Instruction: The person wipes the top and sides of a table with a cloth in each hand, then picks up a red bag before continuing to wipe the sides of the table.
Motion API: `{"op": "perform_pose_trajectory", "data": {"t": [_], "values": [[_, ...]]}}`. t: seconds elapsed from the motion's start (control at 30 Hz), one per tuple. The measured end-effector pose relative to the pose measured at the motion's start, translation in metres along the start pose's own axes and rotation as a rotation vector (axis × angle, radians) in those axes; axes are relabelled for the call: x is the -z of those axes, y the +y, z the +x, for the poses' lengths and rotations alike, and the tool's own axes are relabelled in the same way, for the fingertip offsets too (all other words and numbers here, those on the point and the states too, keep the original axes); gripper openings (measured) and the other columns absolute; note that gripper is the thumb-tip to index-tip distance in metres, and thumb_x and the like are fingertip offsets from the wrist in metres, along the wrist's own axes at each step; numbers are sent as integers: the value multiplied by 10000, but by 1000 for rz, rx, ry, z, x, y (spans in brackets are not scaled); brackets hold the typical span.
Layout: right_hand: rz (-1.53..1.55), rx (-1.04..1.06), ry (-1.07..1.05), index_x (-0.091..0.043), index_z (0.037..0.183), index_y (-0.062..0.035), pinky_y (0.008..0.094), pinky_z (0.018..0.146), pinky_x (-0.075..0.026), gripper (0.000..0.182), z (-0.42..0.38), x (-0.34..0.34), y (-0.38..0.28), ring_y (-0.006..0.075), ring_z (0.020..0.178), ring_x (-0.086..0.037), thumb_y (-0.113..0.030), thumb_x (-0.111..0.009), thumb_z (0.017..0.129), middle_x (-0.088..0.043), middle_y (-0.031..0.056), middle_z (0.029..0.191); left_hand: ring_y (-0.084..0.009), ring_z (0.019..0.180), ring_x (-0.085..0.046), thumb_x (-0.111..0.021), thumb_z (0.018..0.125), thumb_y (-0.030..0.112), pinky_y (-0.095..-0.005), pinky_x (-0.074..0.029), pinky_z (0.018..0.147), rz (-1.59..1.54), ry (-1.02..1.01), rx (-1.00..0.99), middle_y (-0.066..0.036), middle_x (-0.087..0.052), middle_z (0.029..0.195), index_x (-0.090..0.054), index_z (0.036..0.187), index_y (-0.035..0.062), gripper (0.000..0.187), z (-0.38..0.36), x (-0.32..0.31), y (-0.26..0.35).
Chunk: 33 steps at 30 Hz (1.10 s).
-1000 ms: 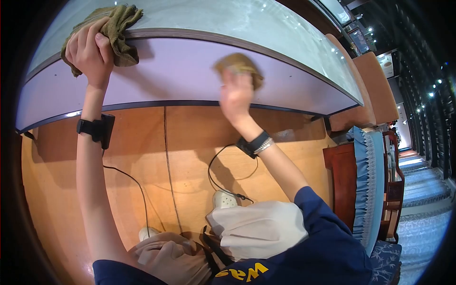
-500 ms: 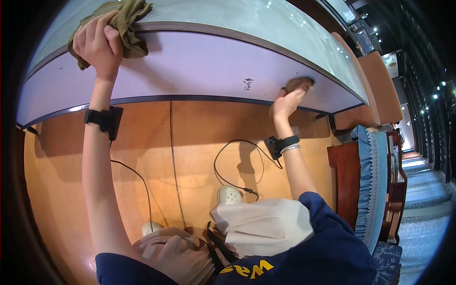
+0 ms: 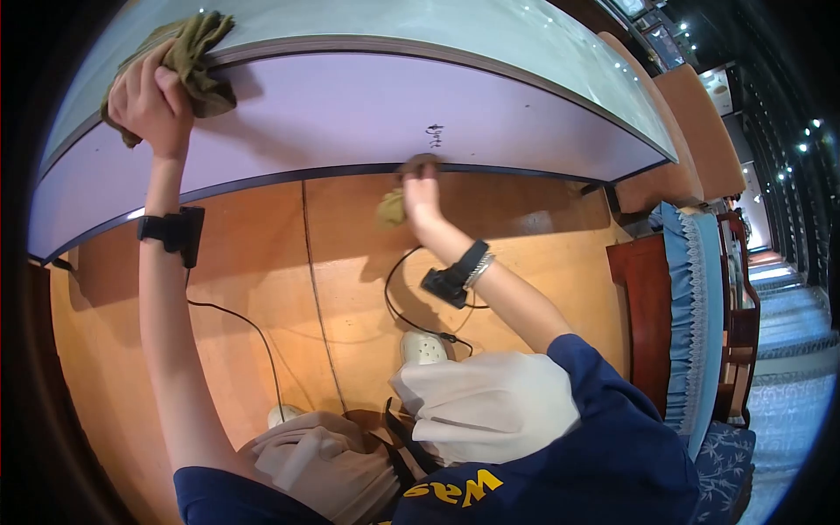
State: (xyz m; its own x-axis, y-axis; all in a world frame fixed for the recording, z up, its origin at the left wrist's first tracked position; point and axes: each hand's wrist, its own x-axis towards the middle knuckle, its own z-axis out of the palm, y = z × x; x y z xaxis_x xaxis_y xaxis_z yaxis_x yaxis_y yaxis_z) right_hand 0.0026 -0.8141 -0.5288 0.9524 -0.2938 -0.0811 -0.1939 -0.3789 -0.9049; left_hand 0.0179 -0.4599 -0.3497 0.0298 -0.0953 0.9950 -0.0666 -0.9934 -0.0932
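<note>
Left hand (image 3: 153,109) clutching an olive cloth (image 3: 208,83) on the table (image 3: 367,26) edge at 10 o'clock, right hand (image 3: 423,198) gripping a blurry rag (image 3: 391,209) at 12, by the lilac panel (image 3: 324,109).

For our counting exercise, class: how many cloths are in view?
2: an olive cloth under the left hand, over the tabletop edge; a blurred cloth in the right hand, by the lower edge of the panel. Others could be hidden.
</note>
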Motion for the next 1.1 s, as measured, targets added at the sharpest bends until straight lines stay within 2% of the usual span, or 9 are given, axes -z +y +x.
{"op": "perform_pose_trajectory", "data": {"t": [0.07, 0.2, 0.33, 0.53, 0.8, 0.93, 1.0, 1.07, 1.1], "values": [[418, -67, -77, -346, 1295, -12, 350, 820, -460, 428, -11, -14, -5, 247, 927, -565, -107, -403, 881, -542, 154, 1118, -200, 812, -557, -442, 793, 152, -322, -378, 824, -60, 52, 11, -1, -622, 813, -687, 885, 165, 262, -3, -9, -5], [666, -202, -250, -412, 1216, -24, 304, 706, -477, 324, -12, 13, -26, 173, 832, -565, -72, -378, 897, -550, 93, 978, -195, 832, -550, -444, 793, 159, -321, -362, 830, -43, 25, 40, 10, -623, 822, -684, 899, 179, 263, -7, -7, -8], [621, -168, 85, -450, 1141, -56, 377, 724, -502, 246, 17, 38, 1, 224, 839, -582, -101, -359, 916, -569, 91, 977, -227, 811, -584, -411, 821, 159, -338, -404, 792, 15, 18, 33, -44, -641, 834, -680, 904, 131, 284, 1, 1, 4], [990, -187, 206, -493, 1056, -29, 432, 779, -508, 274, 63, 104, -22, 265, 872, -582, -170, -291, 934, -577, 116, 972, -230, 800, -587, -387, 825, 171, -335, -408, 781, 62, 74, 27, -43, -641, 826, -682, 904, 137, 307, 1, -4, 4], [1192, -143, -550, -511, 1005, 25, 405, 857, -472, 252, -38, 73, -154, 248, 938, -563, -127, -347, 888, -571, 141, 996, -185, 762, -573, -414, 796, 182, -304, -393, 775, -2, 121, -30, 6, -636, 784, -686, 848, 161, 278, -4, -12, -10], [1220, -206, -460, -507, 1002, 34, 410, 885, -464, 265, -21, 69, -140, 274, 977, -552, -114, -315, 897, -559, 164, 1025, -219, 736, -607, -391, 811, 155, -309, -426, 739, -19, 60, -55, -55, -659, 792, -691, 853, 99, 309, 1, -5, -8], [1598, -204, -1008, -509, 1025, 19, 427, 903, -453, 303, 37, 77, -64, 286, 992, -547, -160, -285, 928, -555, 166, 1051, -223, 740, -598, -396, 809, 155, -315, -415, 747, 8, 65, -36, -51, -651, 789, -691, 865, 107, 304, -1, -5, -4], [1268, -335, -98, -508, 1075, 4, 452, 929, -434, 367, 51, 72, -63, 302, 1030, -537, -220, -245, 951, -554, 167, 1095, -171, 808, -572, -444, 788, 171, -321, -376, 824, -18, 101, 34, 26, -633, 800, -679, 848, 163, 242, -4, -8, -2], [1273, -355, -82, -497, 1130, -3, 472, 959, -410, 412, 77, 77, -35, 316, 1082, -516, -257, -221, 959, -541, 172, 1149, -209, 775, -575, -399, 811, 155, -327, -381, 774, 11, 118, 5, -27, -636, 811, -686, 905, 145, 302, -3, -8, 0]]}}
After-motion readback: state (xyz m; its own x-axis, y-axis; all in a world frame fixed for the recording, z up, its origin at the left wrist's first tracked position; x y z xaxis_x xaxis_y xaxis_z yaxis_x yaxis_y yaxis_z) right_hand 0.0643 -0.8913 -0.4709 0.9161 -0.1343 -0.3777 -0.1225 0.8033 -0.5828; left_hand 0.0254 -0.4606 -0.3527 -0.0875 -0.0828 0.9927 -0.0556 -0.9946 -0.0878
